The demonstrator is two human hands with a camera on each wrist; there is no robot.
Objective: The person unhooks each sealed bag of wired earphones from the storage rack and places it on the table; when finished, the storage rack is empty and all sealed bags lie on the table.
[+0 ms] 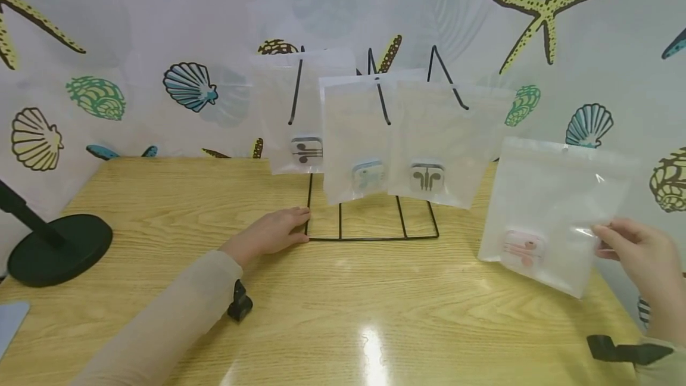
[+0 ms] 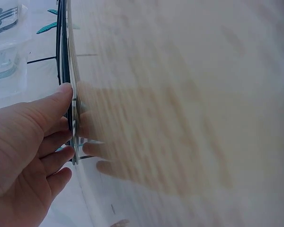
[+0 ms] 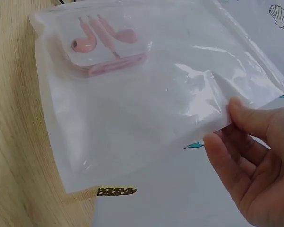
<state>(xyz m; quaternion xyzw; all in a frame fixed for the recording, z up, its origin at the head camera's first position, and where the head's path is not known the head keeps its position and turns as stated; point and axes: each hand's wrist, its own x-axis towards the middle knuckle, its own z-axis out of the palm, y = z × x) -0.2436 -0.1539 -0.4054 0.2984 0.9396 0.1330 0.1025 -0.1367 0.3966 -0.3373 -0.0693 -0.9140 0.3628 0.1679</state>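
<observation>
My right hand (image 1: 643, 255) pinches the right edge of a clear plastic bag (image 1: 552, 195) between thumb and fingers. Inside its lower part lies a pink earphone case (image 3: 104, 42), its earbuds showing through the lid. The bag is held apart from the black wire display rack (image 1: 375, 238), to its right. At the rack's left side my left hand (image 1: 273, 231) rests on the table, fingertips touching the base wire. Three similar bags hang on the rack's hooks: a left one (image 1: 284, 94), a middle one (image 1: 348, 124) and a right one (image 1: 447, 142), each with boxed earphones.
A black round stand base (image 1: 59, 249) is on the left of the wooden table (image 1: 343, 302). The corner of a pale flat object (image 1: 11, 323) shows at the left edge. A shell-and-starfish patterned cloth (image 1: 225, 11) hangs behind the rack.
</observation>
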